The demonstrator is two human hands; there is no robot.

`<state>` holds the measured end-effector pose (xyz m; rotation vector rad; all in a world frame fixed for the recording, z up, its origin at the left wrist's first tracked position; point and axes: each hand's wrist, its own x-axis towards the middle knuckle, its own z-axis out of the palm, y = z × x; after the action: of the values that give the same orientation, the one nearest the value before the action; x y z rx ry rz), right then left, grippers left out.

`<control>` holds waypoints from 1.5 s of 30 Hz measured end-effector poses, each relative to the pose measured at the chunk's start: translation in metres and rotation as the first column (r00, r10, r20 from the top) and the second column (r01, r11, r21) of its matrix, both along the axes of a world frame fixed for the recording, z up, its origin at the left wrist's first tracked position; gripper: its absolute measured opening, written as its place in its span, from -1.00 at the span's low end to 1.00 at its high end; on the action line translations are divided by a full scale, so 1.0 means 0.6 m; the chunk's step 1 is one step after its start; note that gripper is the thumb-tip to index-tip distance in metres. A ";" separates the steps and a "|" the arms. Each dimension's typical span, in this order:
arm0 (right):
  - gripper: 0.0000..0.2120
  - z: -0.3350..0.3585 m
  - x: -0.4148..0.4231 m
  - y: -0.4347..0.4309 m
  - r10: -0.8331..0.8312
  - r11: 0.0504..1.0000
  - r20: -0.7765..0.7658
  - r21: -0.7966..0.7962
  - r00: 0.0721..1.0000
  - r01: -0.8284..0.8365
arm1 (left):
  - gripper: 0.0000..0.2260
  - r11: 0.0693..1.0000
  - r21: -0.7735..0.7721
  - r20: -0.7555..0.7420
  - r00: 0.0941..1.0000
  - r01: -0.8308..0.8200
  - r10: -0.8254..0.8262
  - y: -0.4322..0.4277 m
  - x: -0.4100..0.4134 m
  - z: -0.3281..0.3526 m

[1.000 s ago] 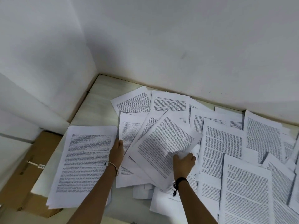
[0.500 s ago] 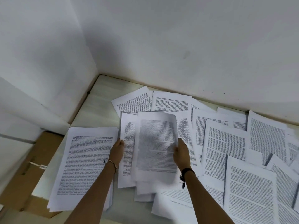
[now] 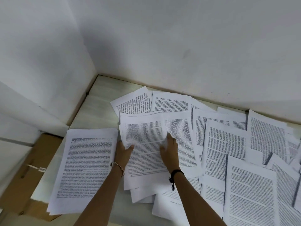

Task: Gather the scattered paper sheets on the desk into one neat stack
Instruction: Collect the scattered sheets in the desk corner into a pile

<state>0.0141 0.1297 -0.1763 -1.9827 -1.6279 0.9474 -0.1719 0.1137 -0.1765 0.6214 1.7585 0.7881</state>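
**Desk corner, head view.** A pale, faintly grained desk top [image 3: 101, 101] is shown from above, set into a corner of plain white walls [image 3: 179, 38].

Nearest the viewer, two bare forearms are extended over the front edge. A thin metal bangle [image 3: 118, 167] is worn on the left wrist and a black cord bracelet [image 3: 176, 173] on the right.

The left hand [image 3: 123, 152] is closed on the left edge of a small uneven pile of printed white sheets [image 3: 145, 154]. Its thumb is laid on the top sheet and its fingers are hidden beneath the edge. The right hand [image 3: 169, 151] is laid flat along the right edge of the top sheet, with fingers stretched forward and nothing gripped; its outline is blurred.

Just left of the pile, a roughly squared stack of printed paper [image 3: 84, 167] is seen, its near end projecting past the desk edge. Below it, at the left, part of a brown cardboard box [image 3: 32, 168] is visible.

To the right of the pile, loose overlapping printed sheets [image 3: 228, 144] are spread across the desk as far as the frame edge. Farthest away, two angled printed sheets [image 3: 171, 101] are laid near the back wall, their near edges covered by the pile.
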 end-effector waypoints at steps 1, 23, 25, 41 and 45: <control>-0.47 -0.001 0.002 0.000 -0.108 0.994 0.005 0.000 0.994 0.108 | -0.57 0.999 -0.005 0.050 0.998 -0.036 0.036 -0.002 0.001 0.004; -0.63 0.029 0.120 -0.005 -0.441 0.897 -0.252 -0.146 0.861 0.417 | -0.64 0.987 -0.015 -0.327 0.934 -0.160 0.146 -0.094 -0.115 0.031; -0.64 0.046 0.121 0.010 -0.499 0.865 -0.370 -0.161 0.783 0.475 | -0.64 0.988 -0.031 -0.254 0.957 -0.154 0.141 -0.094 -0.117 0.028; -0.63 0.045 -0.017 -0.014 0.076 0.993 -0.208 -0.074 0.975 -0.093 | -0.64 0.959 -0.008 0.276 0.921 -0.285 0.276 -0.068 -0.089 0.049; -0.60 0.025 -0.056 -0.023 0.315 0.936 -0.047 -0.150 0.948 -0.319 | -0.74 0.980 -0.043 0.340 0.919 -0.197 0.200 -0.062 -0.089 0.042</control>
<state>-0.0198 0.1157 -0.1612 -1.8275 -1.9540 1.2443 -0.2253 0.0763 -0.1512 0.2788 1.5143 0.9660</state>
